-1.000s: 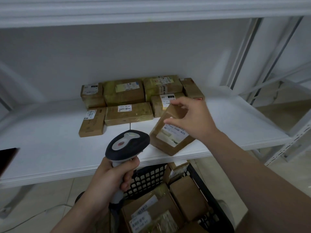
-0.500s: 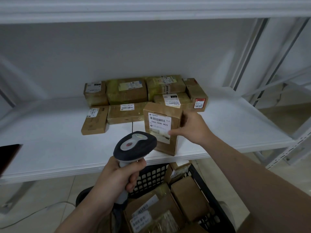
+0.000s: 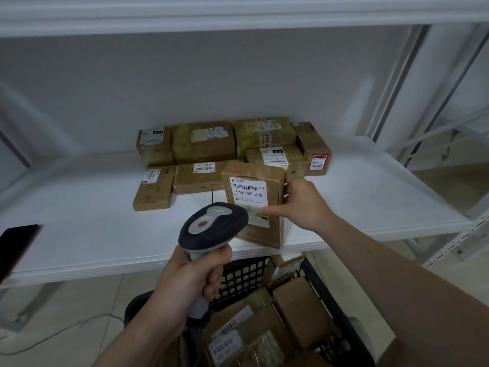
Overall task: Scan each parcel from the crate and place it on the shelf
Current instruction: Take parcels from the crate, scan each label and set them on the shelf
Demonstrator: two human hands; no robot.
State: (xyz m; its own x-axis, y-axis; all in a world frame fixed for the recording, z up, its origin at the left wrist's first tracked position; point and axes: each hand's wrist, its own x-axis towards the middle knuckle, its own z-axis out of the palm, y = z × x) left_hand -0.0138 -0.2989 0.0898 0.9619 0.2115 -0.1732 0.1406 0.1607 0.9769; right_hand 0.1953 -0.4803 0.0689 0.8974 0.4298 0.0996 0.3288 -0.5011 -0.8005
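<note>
The brown cardboard parcel with the white barcode label (image 3: 254, 202) has been turned from a tilt to upright at the front edge of the white shelf (image 3: 79, 229), label now facing the grey-and-black handheld scanner (image 3: 214, 223). Its side is gripped by the right hand (image 3: 301, 205); the scanner handle is clasped by the left hand (image 3: 195, 276). Scanning is judged imminent, with shelving to follow.

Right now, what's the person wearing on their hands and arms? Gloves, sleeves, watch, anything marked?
Nothing visible. The left hand and right hand are ungloved, with no rings on the fingers that show. The left forearm and right forearm are bare up to the frame edge: no sleeve, watch, wristband, cable or marking in view.
</note>
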